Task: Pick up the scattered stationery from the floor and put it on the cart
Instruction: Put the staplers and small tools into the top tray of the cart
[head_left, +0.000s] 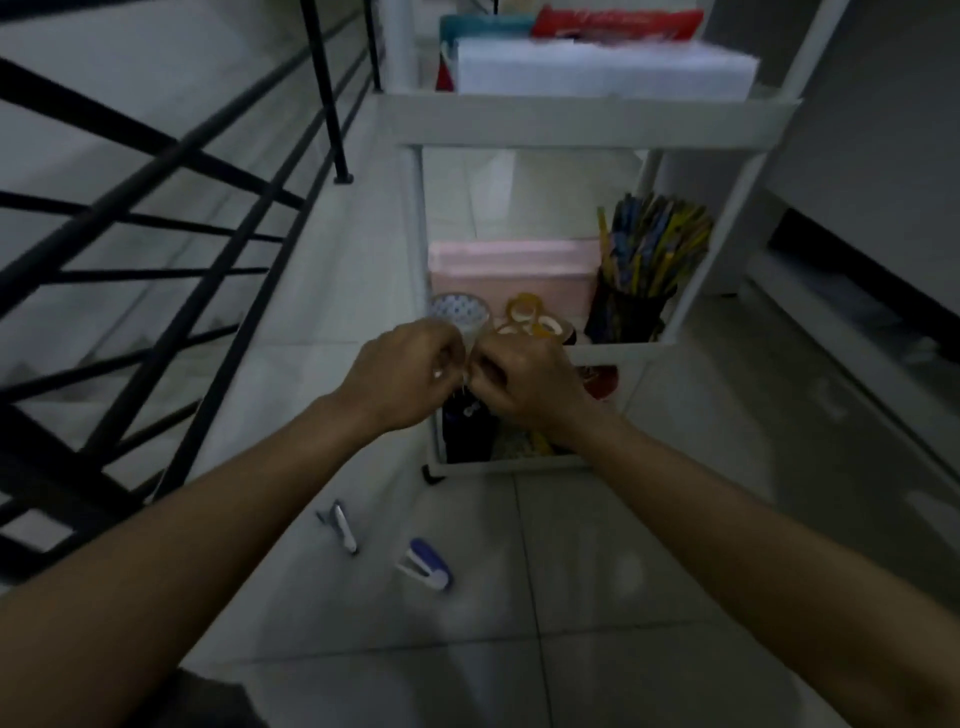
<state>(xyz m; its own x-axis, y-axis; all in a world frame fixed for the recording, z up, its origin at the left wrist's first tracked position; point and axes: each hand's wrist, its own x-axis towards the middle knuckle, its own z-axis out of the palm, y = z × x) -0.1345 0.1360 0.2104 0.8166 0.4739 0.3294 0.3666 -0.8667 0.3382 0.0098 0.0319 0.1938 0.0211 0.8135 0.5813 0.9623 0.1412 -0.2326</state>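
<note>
both hands meet in front of the cart (587, 127), at the rim of its middle shelf. the left hand (402, 374) and the right hand (524, 374) are curled, knuckles up, fingertips almost touching, and seem to pinch something small and pale between them; what it is i cannot tell, it is too small and blurred.

the stationery left on the floor (649, 597) lies toward 6 o'clock from the hands, near the cart's bottom edge and nearer the person. a pen-like white tool (340, 526) lies at about 7 o'clock, its long axis running from 11 to 5 o'clock. a blue and white stapler (427, 565) lies just beside it at 6 o'clock, long axis from 10 to 4 o'clock. both sit under the left forearm, so the left hand is judged the nearer. both arms are stretched forward and nearly straight, so reaching them calls for drawing back and down.
</note>
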